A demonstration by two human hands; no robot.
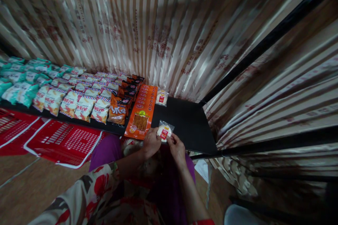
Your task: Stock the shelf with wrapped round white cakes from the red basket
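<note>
A small clear snack packet (164, 130) with a white round piece and a red label lies between my hands at the front edge of the black shelf (185, 119). My left hand (152, 143) grips its left side with bent fingers. At its lower right corner, my right hand (176, 148) pinches the wrapper. Just left of it lies a flat orange snack bag (142, 110) with a picture of brown sticks. A matching clear packet (161, 97) sits at the shelf's back, beside the orange bag's top. Below my hands, more pale packets are partly hidden between my knees.
Leftward along the shelf stand rows of orange-brown bags (118, 109), white striped bags (84, 107) and teal bags (27, 93). Red baskets (71, 140) sit under the front edge. A striped curtain (148, 31) hangs behind, and black poles (264, 44) slant at the right.
</note>
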